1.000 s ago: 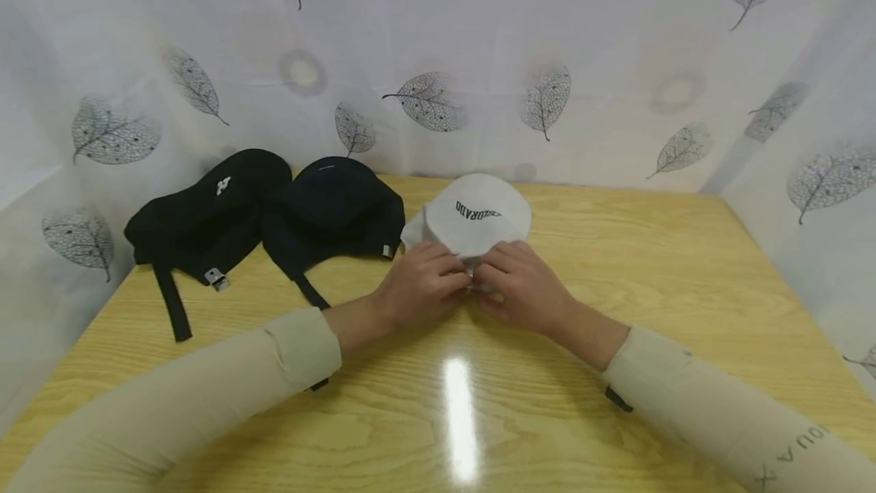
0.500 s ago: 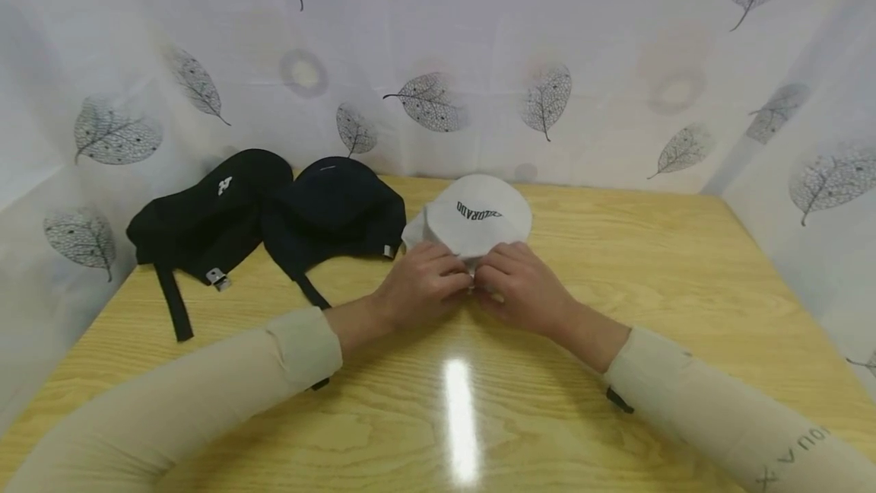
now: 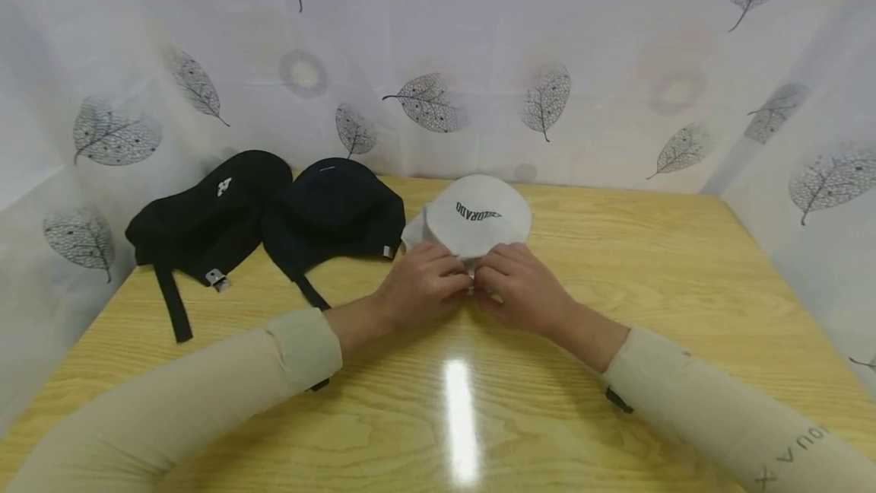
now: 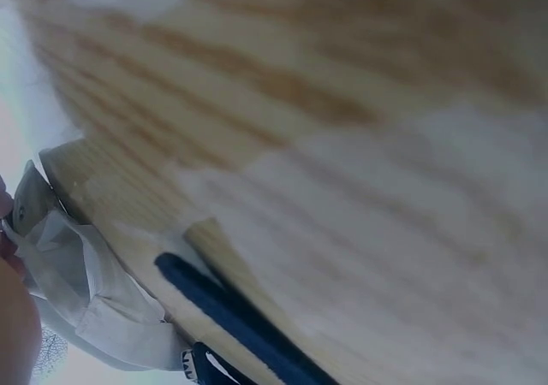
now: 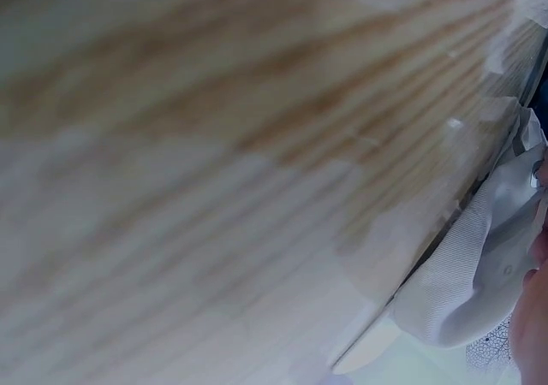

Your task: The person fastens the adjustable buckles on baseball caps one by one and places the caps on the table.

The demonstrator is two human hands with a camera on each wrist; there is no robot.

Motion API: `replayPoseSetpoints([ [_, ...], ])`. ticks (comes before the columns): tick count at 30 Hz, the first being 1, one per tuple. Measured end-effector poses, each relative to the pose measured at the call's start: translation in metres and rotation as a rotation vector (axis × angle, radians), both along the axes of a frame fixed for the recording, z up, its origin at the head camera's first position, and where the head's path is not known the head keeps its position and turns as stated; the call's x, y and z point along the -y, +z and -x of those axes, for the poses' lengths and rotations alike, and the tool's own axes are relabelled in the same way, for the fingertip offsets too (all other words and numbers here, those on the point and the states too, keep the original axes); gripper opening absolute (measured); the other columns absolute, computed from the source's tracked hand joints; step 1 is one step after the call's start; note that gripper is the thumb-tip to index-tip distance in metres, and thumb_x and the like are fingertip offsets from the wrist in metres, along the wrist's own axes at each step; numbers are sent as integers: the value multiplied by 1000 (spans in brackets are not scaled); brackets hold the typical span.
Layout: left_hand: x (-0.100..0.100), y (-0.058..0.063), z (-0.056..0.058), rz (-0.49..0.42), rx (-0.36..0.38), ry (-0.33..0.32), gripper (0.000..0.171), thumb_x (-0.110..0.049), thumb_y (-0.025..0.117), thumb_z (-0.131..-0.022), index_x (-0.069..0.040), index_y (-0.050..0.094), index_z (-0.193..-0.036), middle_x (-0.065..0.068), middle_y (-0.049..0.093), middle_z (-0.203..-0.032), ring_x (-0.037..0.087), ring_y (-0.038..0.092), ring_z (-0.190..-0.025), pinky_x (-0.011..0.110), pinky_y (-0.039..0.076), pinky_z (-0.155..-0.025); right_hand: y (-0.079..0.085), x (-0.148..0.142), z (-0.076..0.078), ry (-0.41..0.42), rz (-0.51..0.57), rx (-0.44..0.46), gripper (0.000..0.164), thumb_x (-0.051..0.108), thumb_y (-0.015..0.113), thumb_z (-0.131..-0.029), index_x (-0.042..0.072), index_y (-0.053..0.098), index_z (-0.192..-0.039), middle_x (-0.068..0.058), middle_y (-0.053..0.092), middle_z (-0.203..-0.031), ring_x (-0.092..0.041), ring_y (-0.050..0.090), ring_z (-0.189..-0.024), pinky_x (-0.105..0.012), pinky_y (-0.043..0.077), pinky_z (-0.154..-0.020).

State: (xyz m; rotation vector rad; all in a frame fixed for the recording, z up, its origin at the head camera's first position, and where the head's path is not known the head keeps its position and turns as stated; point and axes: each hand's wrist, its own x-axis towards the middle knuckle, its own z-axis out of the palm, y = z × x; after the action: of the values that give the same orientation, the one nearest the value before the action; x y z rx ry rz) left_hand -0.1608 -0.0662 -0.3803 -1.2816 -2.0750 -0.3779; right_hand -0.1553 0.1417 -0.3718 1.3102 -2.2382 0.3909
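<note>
A white cap [image 3: 482, 215] with dark "COLORADO" lettering lies near the back middle of the table. My left hand [image 3: 424, 280] and right hand [image 3: 520, 284] meet at its near edge, fingertips almost together. Fingers of both hands are bent and pinch the cap's back strap; the strap is mostly hidden behind them. A small shiny piece shows between the fingertips. In the left wrist view the cap [image 4: 120, 316] shows its pale inside beside my hand [image 4: 17, 334]. The right wrist view has the cap's ribbed side [image 5: 454, 282] next to my fingers [image 5: 535, 316].
Left of the white cap lie a dark navy cap [image 3: 335, 208] and a black cap [image 3: 205, 211] with a white emblem, side by side. Their loose straps reach towards the front of the wooden table [image 3: 650, 272]. A leaf-patterned curtain [image 3: 479, 44] stands behind.
</note>
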Motion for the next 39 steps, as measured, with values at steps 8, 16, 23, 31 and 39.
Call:
replayPoseSetpoints([
  [8,0,0,-1,15,-3,12,11,-21,73,-79,-18,75,-89,-5,69,-84,13,60,-82,29,46,-74,-1,1,2,8,1,-14,11,12,72,-73,11,62,-77,2,63,-83,-15,55,-81,-31,41,-71],
  [16,0,-1,-1,22,4,19,12,-23,74,-79,-18,75,-89,-5,68,-84,13,59,-82,28,46,-74,-2,1,1,1,-15,-16,10,12,70,-73,12,61,-76,2,62,-83,-15,54,-80,-31,40,-69],
  [23,0,0,-2,16,5,15,13,-22,75,-77,-19,75,-90,-5,68,-84,13,59,-81,28,45,-73,-1,1,1,-11,-22,-24,11,13,70,-72,12,60,-75,2,61,-81,-15,53,-80,-31,40,-69],
  [31,0,0,-2,18,11,14,12,-22,74,-78,-19,75,-90,-5,69,-84,13,59,-81,28,46,-73,0,0,1,-31,-36,-19,11,14,70,-71,12,61,-77,3,60,-80,-15,53,-79,-31,39,-68],
  [39,0,1,-1,-1,-4,8,10,-21,74,-78,-18,75,-87,-4,69,-83,13,58,-80,28,45,-72,-1,-1,2,-16,0,-6,18,18,75,-70,13,62,-81,2,62,-86,-15,54,-82,-32,38,-70],
])
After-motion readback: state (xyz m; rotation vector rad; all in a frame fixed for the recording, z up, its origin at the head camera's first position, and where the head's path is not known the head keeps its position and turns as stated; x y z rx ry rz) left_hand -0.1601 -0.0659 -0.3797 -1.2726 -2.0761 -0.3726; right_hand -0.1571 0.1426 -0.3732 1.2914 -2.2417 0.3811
